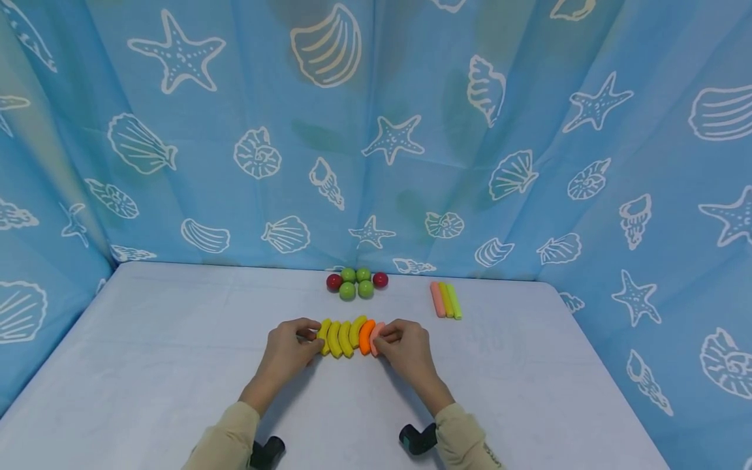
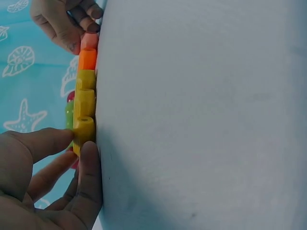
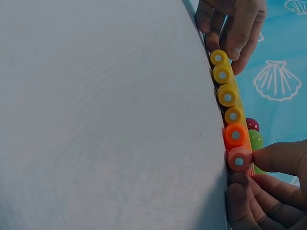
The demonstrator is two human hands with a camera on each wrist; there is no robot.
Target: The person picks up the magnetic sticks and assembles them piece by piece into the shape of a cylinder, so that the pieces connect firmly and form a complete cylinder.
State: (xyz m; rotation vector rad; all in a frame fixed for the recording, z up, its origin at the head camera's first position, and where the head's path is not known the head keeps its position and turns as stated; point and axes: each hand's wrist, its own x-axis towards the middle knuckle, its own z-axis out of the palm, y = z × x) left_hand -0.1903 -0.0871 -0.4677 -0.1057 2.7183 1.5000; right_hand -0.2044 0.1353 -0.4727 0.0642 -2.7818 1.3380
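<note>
At the L end of the row of banana-shaped pcs on a white table, well L of the orange pc, the L hand pinches the end yellow pc w/ thumb & fingertips. Three other yellow pcs run side by side up to the orange pc. Beyond the orange pc, slightly L, sit 4 green balls & 2 dark red balls, clustered. Just R of the orange pc is the pink pc, gripped by the R hand's thumb & fingertips. Farther R of the orange pc and farther back, 3 sticks (pink, yellow, green) lie together.

Progress, my judgement: lining-up nearly done, all 6 pcs in one row. Left: maybe evening it out, since the yellow pc next to the orange pc sits a bit farther back; hands not yet off.
</note>
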